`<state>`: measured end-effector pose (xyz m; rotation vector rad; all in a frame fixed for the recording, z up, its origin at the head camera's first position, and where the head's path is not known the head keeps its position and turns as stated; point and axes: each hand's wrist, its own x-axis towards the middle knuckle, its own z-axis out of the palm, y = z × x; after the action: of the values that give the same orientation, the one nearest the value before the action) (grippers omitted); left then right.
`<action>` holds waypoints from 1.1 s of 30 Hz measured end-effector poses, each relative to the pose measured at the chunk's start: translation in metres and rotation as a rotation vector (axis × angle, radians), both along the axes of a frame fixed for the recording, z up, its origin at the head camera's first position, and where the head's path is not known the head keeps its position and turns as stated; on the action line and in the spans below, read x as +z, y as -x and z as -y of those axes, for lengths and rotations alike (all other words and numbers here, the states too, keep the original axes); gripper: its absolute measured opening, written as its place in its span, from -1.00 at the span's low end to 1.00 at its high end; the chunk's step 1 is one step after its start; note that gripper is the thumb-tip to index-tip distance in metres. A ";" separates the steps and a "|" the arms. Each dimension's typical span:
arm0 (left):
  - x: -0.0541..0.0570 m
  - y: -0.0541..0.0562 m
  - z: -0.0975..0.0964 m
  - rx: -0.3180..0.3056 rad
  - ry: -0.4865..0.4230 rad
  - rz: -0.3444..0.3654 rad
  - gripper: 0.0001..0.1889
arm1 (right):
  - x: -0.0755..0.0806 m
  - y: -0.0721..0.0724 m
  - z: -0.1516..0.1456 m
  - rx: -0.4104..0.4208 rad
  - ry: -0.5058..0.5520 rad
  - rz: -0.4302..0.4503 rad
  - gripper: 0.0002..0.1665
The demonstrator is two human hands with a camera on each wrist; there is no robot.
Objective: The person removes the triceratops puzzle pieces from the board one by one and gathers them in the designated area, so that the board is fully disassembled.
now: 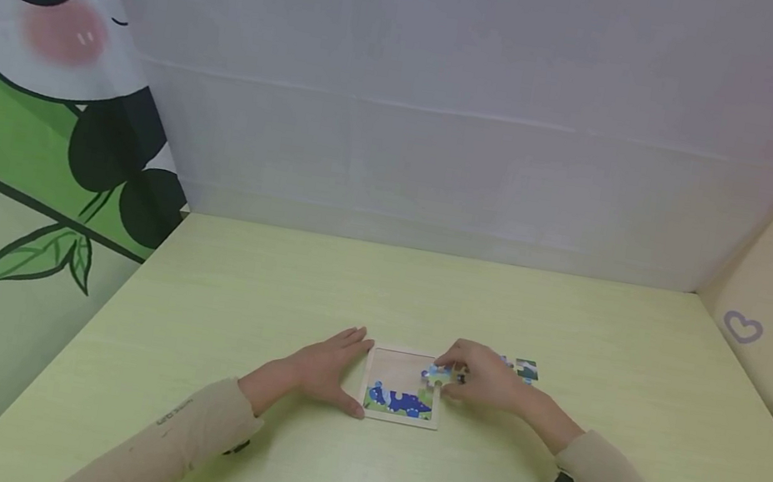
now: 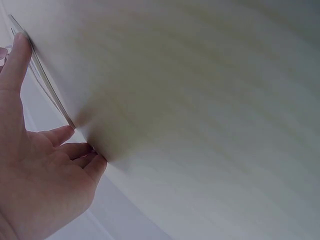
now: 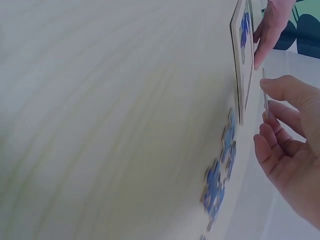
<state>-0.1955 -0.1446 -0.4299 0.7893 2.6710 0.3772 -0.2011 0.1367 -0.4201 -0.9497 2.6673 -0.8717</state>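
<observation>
A square puzzle tray (image 1: 399, 421) with a pale wooden rim lies on the table, its lower part filled with pieces showing a blue dinosaur (image 1: 406, 403). My left hand (image 1: 333, 367) touches the tray's left edge with spread fingers, the thumb at the lower corner and the fingertips at the upper one. Over the tray's right side, my right hand (image 1: 486, 377) pinches a puzzle piece (image 1: 437, 375) between thumb and fingers. The right wrist view shows that puzzle piece (image 3: 265, 92) edge-on, raised above the tray (image 3: 238, 65).
Loose puzzle pieces (image 1: 527, 370) lie on the table right of the tray, partly hidden behind my right hand. Several blue pieces (image 3: 215, 187) show in the right wrist view. A pale wall (image 1: 443, 174) stands at the table's back edge, with printed panels on both sides.
</observation>
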 end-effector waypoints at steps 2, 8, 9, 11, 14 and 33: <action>0.000 0.000 0.000 0.000 -0.008 0.001 0.13 | 0.001 -0.001 -0.006 -0.002 -0.013 -0.019 -0.62; 0.001 0.000 0.000 -0.005 -0.011 -0.002 0.13 | 0.005 -0.003 -0.029 -0.001 -0.021 -0.041 -0.63; 0.001 0.000 0.000 -0.005 -0.010 -0.002 0.14 | 0.005 -0.003 -0.033 -0.002 -0.024 -0.048 -0.63; 0.001 0.000 0.000 -0.004 -0.006 -0.002 0.14 | 0.006 -0.004 -0.041 -0.011 -0.028 -0.052 -0.63; -0.001 0.000 0.001 -0.002 0.000 -0.004 0.14 | 0.007 -0.006 -0.053 -0.029 -0.036 -0.059 -0.63; 0.003 -0.002 0.000 -0.002 -0.013 0.005 0.13 | -0.005 -0.017 -0.115 -0.114 0.001 0.000 -0.63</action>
<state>-0.1939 -0.1449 -0.4272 0.7932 2.6655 0.3965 -0.1839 0.2516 -0.4249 -0.8046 2.7445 -0.8956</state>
